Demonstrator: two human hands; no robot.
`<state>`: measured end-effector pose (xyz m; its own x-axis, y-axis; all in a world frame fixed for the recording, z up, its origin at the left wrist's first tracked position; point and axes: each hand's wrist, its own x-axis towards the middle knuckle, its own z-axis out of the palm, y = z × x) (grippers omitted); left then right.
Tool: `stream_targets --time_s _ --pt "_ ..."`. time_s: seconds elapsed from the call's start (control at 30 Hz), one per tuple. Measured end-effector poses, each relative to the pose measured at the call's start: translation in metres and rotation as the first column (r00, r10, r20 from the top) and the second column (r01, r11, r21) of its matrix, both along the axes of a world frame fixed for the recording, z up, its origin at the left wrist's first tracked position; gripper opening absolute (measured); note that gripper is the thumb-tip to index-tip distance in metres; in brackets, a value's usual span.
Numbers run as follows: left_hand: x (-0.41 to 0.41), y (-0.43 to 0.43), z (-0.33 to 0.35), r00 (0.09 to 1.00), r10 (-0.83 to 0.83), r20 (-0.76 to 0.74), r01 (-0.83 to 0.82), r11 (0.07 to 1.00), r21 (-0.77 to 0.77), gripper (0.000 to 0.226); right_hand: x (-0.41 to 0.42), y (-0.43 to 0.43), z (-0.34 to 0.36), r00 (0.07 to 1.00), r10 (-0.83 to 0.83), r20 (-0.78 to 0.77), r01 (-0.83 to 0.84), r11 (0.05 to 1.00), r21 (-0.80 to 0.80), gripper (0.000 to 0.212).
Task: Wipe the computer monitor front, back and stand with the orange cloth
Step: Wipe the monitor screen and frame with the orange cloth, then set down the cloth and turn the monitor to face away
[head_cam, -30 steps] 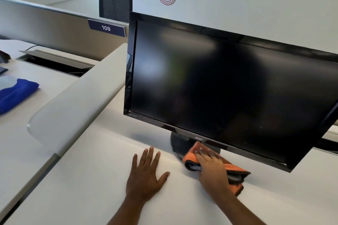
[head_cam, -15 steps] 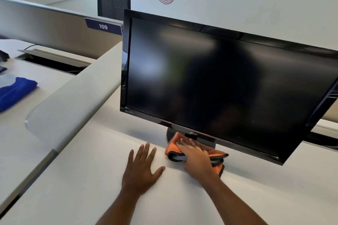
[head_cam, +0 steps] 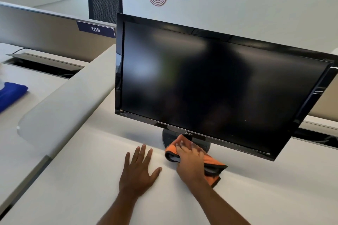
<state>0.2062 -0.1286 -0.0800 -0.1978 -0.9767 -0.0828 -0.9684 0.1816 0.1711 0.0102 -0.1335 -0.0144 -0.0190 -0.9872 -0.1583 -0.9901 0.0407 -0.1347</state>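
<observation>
A black monitor (head_cam: 210,86) with a dark screen stands on the white desk (head_cam: 73,188), tilted down to the right. Its round black stand base (head_cam: 169,138) shows under the lower bezel, partly covered. My right hand (head_cam: 190,159) presses the folded orange cloth (head_cam: 214,165) onto the front of that base, fingers spread over the cloth. My left hand (head_cam: 139,168) lies flat on the desk just left of the cloth, fingers apart, holding nothing. The monitor's back is hidden.
A pale curved divider (head_cam: 69,104) runs along the left of the desk. Beyond it lie a blue cloth (head_cam: 11,95) and an open cable tray (head_cam: 42,64). A dark chair back (head_cam: 105,6) and a panel numbered 109 (head_cam: 96,29) stand behind.
My right hand and the orange cloth slid left across the stand base, then a little back right. The left hand stays flat on the desk. The camera shifted slightly.
</observation>
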Motion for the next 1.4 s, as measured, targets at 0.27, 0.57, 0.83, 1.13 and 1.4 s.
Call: stream_targets --time_s 0.27,0.57,0.83,1.13,1.4 --pt "0.001 0.000 -0.001 1.000 -0.009 0.011 0.010 0.998 -0.067 0.078 -0.040 0.003 0.006 0.994 0.080 -0.072 -0.072 0.992 0.101 0.065" --pt "-0.025 0.004 0.002 0.993 0.104 -0.051 -0.101 0.993 0.053 0.072 -0.059 0.034 0.016 0.984 -0.151 0.096 0.147 0.988 0.049 0.049" --pt "-0.087 0.022 0.054 0.602 0.238 -0.762 -0.039 0.962 0.269 0.040 -0.036 0.042 0.053 0.591 -0.343 0.730 0.313 0.932 0.184 0.015" --pt "-0.124 0.027 0.059 0.316 0.557 -0.768 0.290 0.714 0.637 0.045 -0.091 0.083 0.035 -0.032 -0.569 0.822 0.321 0.773 0.548 0.036" --pt "-0.167 0.052 0.049 0.515 0.465 -0.720 0.234 0.732 0.640 0.043 -0.136 0.120 0.015 0.077 -0.641 0.764 0.476 0.697 0.536 0.018"
